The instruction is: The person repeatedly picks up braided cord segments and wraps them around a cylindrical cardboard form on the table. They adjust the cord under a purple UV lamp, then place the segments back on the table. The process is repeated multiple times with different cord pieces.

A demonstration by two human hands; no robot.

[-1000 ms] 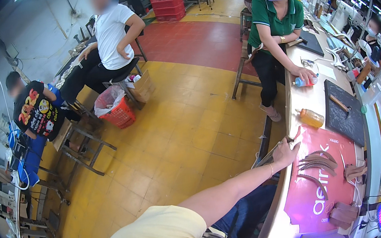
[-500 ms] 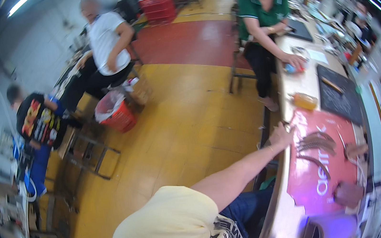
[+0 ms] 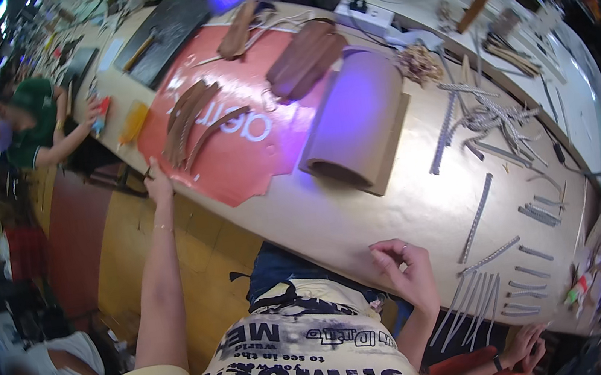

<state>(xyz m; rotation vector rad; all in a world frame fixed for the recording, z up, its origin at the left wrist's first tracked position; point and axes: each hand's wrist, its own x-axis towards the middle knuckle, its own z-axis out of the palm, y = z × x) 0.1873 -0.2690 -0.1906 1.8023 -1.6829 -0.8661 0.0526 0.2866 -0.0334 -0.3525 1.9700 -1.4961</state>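
The left hand (image 3: 158, 182) touches the red mat (image 3: 221, 133) edge, empty; the right hand (image 3: 408, 270) rests open on the desk (image 3: 365, 213). Work seems barely started.

Long workbench (image 3: 364, 209) over yellow-brown floor (image 3: 198, 277)

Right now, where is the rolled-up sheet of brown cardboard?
In the head view, the rolled brown cardboard sheet lies on the long workbench, just right of the red mat and left of the scattered grey metal strips.
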